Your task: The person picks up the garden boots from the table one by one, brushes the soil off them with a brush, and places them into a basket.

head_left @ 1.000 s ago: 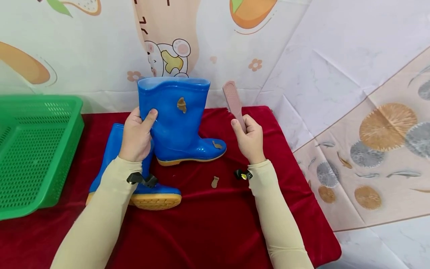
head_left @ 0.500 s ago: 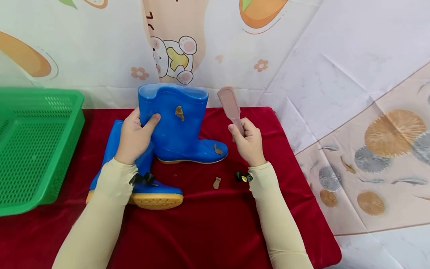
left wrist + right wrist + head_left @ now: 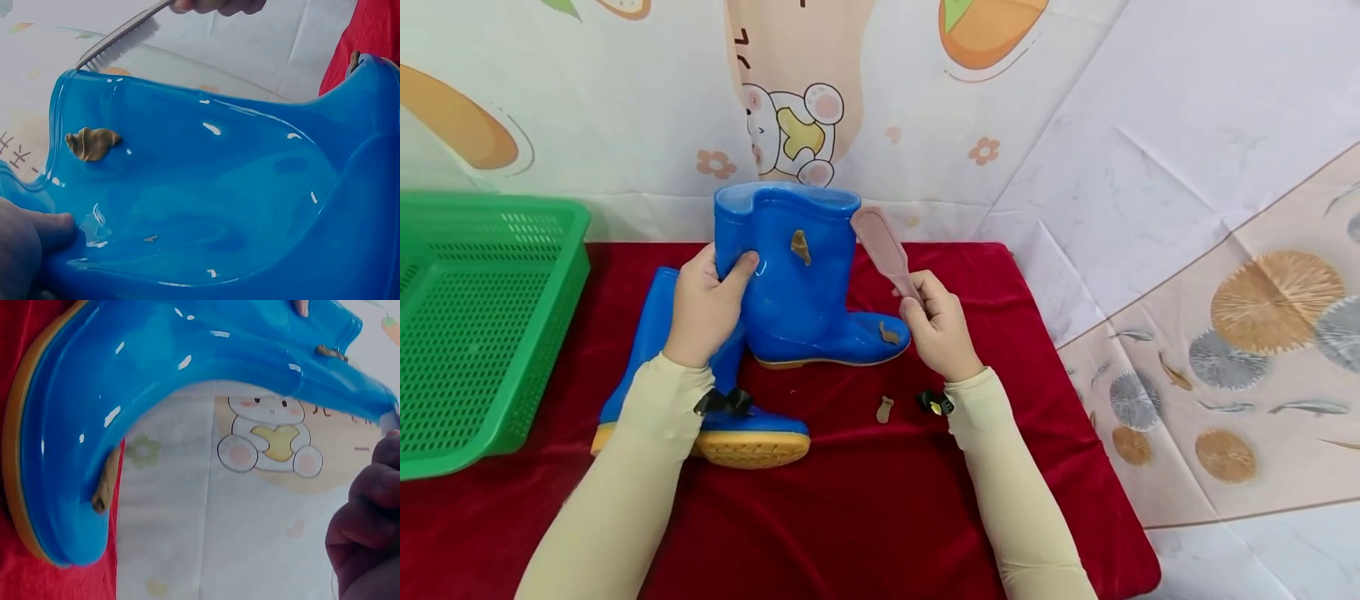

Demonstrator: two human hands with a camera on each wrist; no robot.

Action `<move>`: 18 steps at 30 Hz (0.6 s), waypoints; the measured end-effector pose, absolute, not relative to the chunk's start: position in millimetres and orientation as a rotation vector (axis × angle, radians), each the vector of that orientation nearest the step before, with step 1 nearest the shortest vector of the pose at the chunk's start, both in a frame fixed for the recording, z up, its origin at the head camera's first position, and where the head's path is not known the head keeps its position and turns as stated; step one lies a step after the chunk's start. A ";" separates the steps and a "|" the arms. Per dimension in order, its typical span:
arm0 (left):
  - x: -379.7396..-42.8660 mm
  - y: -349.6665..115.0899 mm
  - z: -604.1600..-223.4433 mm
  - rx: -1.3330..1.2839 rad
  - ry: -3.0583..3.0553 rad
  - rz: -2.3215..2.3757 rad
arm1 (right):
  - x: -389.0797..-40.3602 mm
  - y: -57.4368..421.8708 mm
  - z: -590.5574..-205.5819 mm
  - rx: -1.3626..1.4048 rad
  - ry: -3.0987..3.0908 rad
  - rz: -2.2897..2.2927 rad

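My left hand [image 3: 703,312] grips the back of a blue rain boot [image 3: 797,300], its thumb lying on the side of the shaft. In my right hand [image 3: 943,333] is the handle of a pink brush [image 3: 880,242]. The brush head meets or nearly meets the shaft's upper front edge; bristles [image 3: 125,47] face the boot in the left wrist view. One brown mud-like lump [image 3: 801,247] sticks to the upper shaft, another brown lump [image 3: 888,333] to the toe. A small fleck [image 3: 150,239] also marks the shaft in the left wrist view.
A second blue boot [image 3: 655,325] with a yellow sole lies on its side, partly under my left forearm. On the red cloth [image 3: 850,517] sits a loose brown piece [image 3: 884,408]. A green basket [image 3: 568,250] stands at the left, and a printed curtain [image 3: 655,125] hangs behind.
My right hand has swung the brush leftward, from apart to the boot's upper front edge. The boot's top has tipped slightly, and my left hand keeps its grip.
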State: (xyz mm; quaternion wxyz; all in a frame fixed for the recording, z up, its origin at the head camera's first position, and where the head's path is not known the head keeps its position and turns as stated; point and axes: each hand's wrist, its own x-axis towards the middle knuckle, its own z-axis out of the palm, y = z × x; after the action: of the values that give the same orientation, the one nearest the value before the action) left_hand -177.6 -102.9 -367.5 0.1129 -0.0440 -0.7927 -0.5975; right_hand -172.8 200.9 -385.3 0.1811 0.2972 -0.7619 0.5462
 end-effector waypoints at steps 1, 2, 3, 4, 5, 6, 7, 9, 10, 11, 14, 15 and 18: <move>-177.9 -102.6 -367.2 -0.132 -2.320 -1.754 | -172.2 200.0 -384.9 0.864 -2.134 1.544; -178.2 -102.4 -366.9 -0.134 -2.316 -1.752 | -171.9 198.9 -384.6 0.885 -2.115 1.536; -178.5 -102.2 -366.7 -0.136 -2.315 -1.749 | -171.8 198.0 -384.5 0.902 -2.100 1.520; -178.7 -102.3 -366.6 -0.137 -2.315 -1.746 | -171.8 197.0 -384.5 0.911 -2.092 1.495; -179.0 -102.5 -366.7 -0.142 -2.316 -1.745 | -172.0 196.2 -384.9 0.914 -2.093 1.470; -179.1 -102.9 -366.8 -0.147 -2.319 -1.745 | -171.8 195.1 -384.8 0.918 -2.099 1.440; -179.1 -103.5 -367.0 -0.155 -2.325 -1.744 | -171.7 194.3 -385.0 0.917 -2.115 1.411; -178.9 -105.0 -367.5 -0.172 -2.339 -1.749 | -171.8 192.7 -386.1 0.906 -2.158 1.370; -178.8 -105.8 -367.7 -0.184 -2.342 -1.757 | -171.8 191.9 -386.5 0.895 -2.182 1.355; -178.6 -106.6 -367.8 -0.200 -2.345 -1.769 | -171.7 191.2 -387.0 0.879 -2.199 1.342; -178.3 -107.6 -367.5 -0.262 -2.316 -1.845 | -171.3 189.5 -387.1 0.823 -2.220 1.336; -178.5 -107.4 -367.1 -0.290 -2.287 -1.882 | -171.2 188.9 -386.8 0.805 -2.219 1.339; -178.1 -107.1 -367.4 -0.339 -2.206 -1.955 | -170.3 186.3 -387.6 0.753 -2.221 1.359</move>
State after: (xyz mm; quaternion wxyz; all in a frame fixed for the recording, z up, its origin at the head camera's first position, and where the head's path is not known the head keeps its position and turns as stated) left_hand -178.1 -107.1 -367.4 0.0873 -0.1138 -0.7407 -0.6564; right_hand -170.3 186.3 -387.6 0.2139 0.2713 -0.8004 0.4899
